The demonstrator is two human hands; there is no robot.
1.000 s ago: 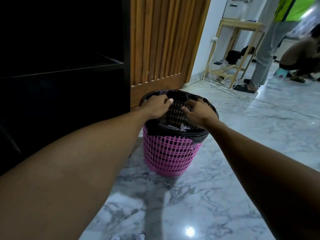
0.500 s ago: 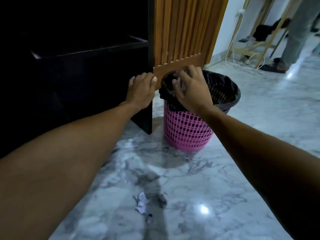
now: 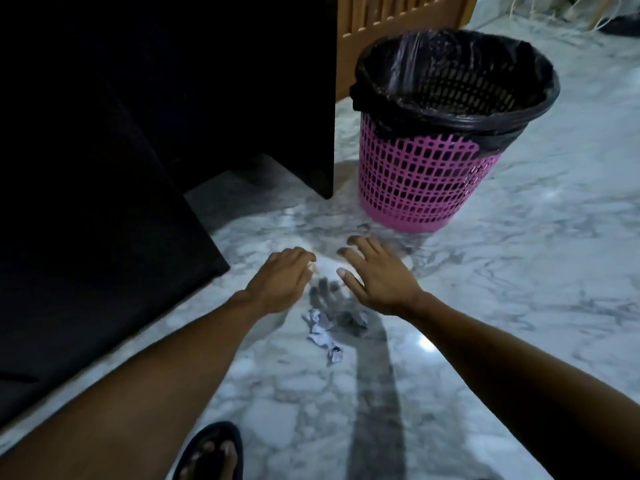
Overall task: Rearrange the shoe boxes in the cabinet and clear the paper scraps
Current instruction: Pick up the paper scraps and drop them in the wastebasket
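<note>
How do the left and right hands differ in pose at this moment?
The left hand has its fingers loosely curled under; the right hand has them spread and nearly straight. The right hand is nearer the pink bin than the left hand. Both are empty, near the paper scraps.

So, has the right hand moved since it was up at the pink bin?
Yes. The right hand has left the pink wastebasket rim and come down toward the person, now open above the floor near the paper scraps.
</note>
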